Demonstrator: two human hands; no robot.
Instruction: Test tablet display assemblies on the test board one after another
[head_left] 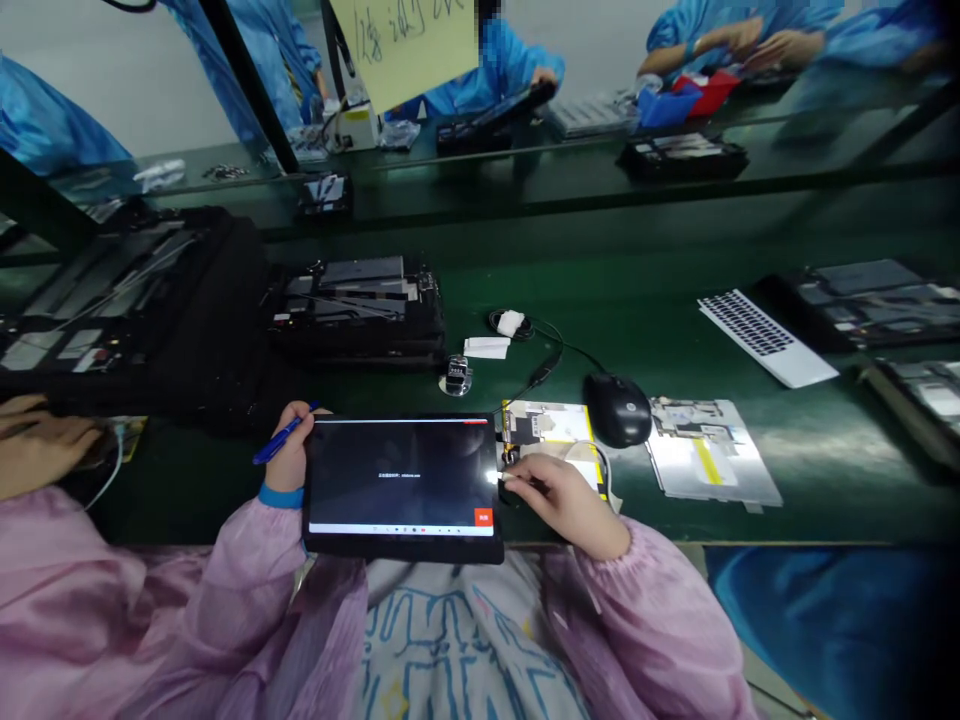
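Note:
A black tablet (397, 480) with a lit screen, a white bar along its bottom and a small red box at lower right, rests at the bench's front edge. My left hand (288, 455) is closed on its left edge, with a blue pen (283, 437) tucked between the fingers. At the right edge, my right hand (551, 490) pinches a small pale cable plug (507, 478) against the tablet's side. Whether the plug is fully inserted I cannot tell. Beneath and beyond that hand lies a yellow-edged battery-like part (551, 422), partly covered.
Opened devices (360, 310) are stacked at left. A black mouse (619, 410), a metal plate (709, 450) and a white keyboard-patterned sheet (765, 335) lie to the right. A co-worker's hand (45, 445) is at far left. A green shelf (465, 190) spans the back.

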